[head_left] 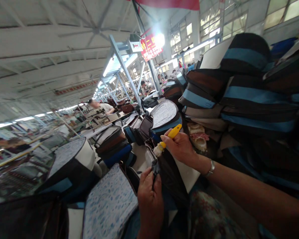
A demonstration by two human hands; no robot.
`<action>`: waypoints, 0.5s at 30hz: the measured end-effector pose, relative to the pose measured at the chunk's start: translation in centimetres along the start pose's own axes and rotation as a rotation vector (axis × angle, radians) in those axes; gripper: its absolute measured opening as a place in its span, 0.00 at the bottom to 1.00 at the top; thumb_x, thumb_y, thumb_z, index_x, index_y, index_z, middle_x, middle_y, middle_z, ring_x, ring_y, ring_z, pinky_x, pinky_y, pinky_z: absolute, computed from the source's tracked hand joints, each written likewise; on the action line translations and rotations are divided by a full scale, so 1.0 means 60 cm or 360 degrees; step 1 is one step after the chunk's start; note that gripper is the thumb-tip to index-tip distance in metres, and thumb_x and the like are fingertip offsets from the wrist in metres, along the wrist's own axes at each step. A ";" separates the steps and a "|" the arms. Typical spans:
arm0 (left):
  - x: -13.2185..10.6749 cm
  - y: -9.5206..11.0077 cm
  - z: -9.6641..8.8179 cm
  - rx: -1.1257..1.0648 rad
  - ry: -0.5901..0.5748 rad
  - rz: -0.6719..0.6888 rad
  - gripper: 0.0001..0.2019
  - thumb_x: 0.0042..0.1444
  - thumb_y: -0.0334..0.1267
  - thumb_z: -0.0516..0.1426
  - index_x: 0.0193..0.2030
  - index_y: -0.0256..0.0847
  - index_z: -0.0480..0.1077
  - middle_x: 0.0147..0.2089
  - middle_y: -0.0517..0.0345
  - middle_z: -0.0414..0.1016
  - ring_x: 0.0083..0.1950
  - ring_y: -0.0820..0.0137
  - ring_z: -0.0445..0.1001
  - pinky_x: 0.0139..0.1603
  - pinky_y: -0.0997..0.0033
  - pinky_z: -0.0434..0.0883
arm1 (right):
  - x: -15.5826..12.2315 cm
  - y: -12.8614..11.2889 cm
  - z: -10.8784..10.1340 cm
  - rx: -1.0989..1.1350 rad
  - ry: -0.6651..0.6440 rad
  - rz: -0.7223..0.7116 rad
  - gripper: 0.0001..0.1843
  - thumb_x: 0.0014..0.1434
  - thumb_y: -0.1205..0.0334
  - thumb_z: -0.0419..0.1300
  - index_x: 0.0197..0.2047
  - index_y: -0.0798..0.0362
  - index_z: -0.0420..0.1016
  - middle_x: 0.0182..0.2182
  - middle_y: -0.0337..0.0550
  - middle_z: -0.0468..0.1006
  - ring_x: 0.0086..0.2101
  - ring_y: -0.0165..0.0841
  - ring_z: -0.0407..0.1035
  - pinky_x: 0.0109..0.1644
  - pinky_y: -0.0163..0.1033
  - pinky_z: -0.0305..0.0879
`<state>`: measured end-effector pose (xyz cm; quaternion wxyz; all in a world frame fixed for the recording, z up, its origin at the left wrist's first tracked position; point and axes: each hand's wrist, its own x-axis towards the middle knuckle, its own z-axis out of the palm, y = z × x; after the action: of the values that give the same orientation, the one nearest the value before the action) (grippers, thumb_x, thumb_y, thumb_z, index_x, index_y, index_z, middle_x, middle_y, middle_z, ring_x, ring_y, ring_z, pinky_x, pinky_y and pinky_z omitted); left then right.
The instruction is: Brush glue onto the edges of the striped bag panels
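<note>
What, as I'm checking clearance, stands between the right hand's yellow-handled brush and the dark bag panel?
Nothing visible: the yellow-handled brush in the right hand ends just beside the dark bag panel, which the left hand pinches.

Pretty tight: stacked bags (249, 96) wall in the right hand (180, 147), and a dark bag (170, 179) sits between it and the left hand (150, 205).
</note>
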<state>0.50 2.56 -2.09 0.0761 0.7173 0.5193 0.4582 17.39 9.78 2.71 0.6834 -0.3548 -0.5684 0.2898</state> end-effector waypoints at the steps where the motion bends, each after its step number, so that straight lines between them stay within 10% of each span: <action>1: 0.001 0.000 -0.001 0.0005 0.0009 -0.0014 0.13 0.64 0.39 0.52 0.47 0.41 0.76 0.50 0.50 0.76 0.50 0.63 0.75 0.51 0.60 0.74 | 0.001 -0.002 -0.002 0.0008 0.0033 -0.0007 0.12 0.61 0.56 0.60 0.30 0.54 0.70 0.22 0.34 0.67 0.24 0.28 0.62 0.27 0.32 0.57; 9: -0.004 -0.005 -0.004 -0.0028 -0.0082 -0.0037 0.12 0.65 0.39 0.52 0.49 0.41 0.74 0.51 0.50 0.74 0.52 0.64 0.74 0.53 0.61 0.73 | -0.030 -0.011 0.004 -0.0355 -0.0335 -0.0597 0.10 0.64 0.60 0.56 0.31 0.52 0.70 0.30 0.42 0.75 0.32 0.34 0.71 0.42 0.38 0.66; 15: -0.037 -0.039 0.023 0.0268 0.0137 0.0053 0.16 0.63 0.43 0.53 0.53 0.39 0.71 0.55 0.44 0.72 0.57 0.57 0.72 0.56 0.50 0.72 | -0.051 0.006 -0.002 -0.0336 -0.0374 -0.0606 0.08 0.66 0.61 0.54 0.34 0.51 0.70 0.31 0.42 0.75 0.34 0.35 0.71 0.46 0.41 0.67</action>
<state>-0.16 2.32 -5.52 -0.0144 0.7093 0.5469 0.4445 16.94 7.54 0.67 0.6140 -0.2746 -0.7277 0.1342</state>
